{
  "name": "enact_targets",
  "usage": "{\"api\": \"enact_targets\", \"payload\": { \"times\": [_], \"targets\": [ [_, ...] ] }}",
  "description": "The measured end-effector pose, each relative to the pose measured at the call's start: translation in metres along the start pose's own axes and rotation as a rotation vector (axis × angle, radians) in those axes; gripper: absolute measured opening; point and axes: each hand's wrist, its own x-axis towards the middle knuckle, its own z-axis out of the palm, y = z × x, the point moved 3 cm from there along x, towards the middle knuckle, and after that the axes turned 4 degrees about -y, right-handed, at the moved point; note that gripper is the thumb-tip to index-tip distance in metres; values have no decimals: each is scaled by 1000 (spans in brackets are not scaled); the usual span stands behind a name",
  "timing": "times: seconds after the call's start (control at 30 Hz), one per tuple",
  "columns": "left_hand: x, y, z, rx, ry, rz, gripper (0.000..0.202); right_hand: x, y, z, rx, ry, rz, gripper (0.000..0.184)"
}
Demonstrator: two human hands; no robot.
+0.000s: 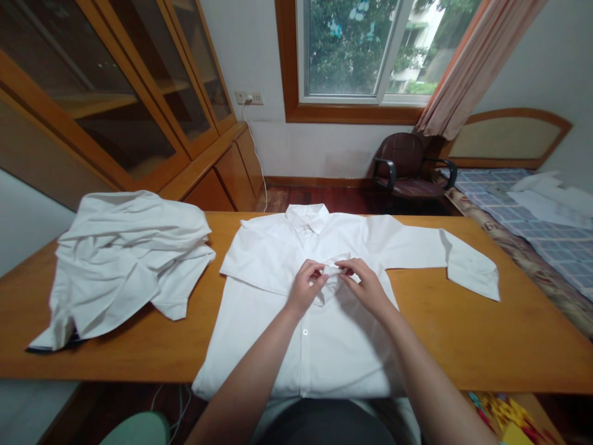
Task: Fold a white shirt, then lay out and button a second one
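A white long-sleeved shirt [259,309] lies front up on the wooden table, its collar [307,217] toward the far edge. One sleeve is folded across the chest, and its cuff [332,271] is raised between my hands. My left hand [309,283] pinches the cuff from the left, thumb against fingers. From the right, my right hand [364,281] grips the same cuff between thumb and fingers. The other sleeve [417,247] stretches out to the right, bent near its end. A small button shows on the front placket below my hands.
A heap of white garments [130,259] lies on the left of the wooden table [463,334]. Beyond stand a glass-door cabinet [194,148], an office chair [407,164] and a bed [532,210]. A green stool [139,429] is below the front edge.
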Motion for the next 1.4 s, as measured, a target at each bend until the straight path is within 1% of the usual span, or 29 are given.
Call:
{"api": "enact_targets", "payload": {
  "times": [0.13,0.33,0.47,0.53,0.57,0.63,0.73,0.87,0.93,1.0,1.1,1.23,1.33,1.4],
  "targets": [
    [0,-6,2,29,43,17,17,2,4,3,-70,29,-51,26],
    [1,-13,1,32,106,10,14,0,12,3,-171,152,-52,24],
    [2,-18,-1,-11,134,-6,15,-2,12,0,-127,283,0,22],
    [3,-19,-3,-39,157,-17,17,-3,13,0,-70,342,38,27],
    [3,-20,-3,-50,171,-25,18,-4,14,1,-35,352,58,30],
    [3,-19,-5,-62,185,-44,20,-4,15,6,29,325,83,34],
    [3,-14,-5,-61,168,-65,21,-5,15,18,48,228,63,42],
    [3,-5,-6,-61,119,-56,24,-7,11,35,-6,167,54,71],
    [3,-2,-6,-59,98,-43,26,-8,10,41,-43,152,67,74],
    [2,-1,-6,-62,84,-30,25,-8,10,44,-64,154,84,69],
    [1,-1,-5,-99,64,-16,22,-8,12,42,-55,174,123,53],
    [0,-5,-1,-199,65,-60,30,-7,12,29,-63,171,121,31],
    [0,-10,1,-278,87,-101,33,-4,8,14,-20,108,82,20],
    [-1,-14,2,-328,89,-113,38,-2,4,7,26,43,60,18]
  ]
}}
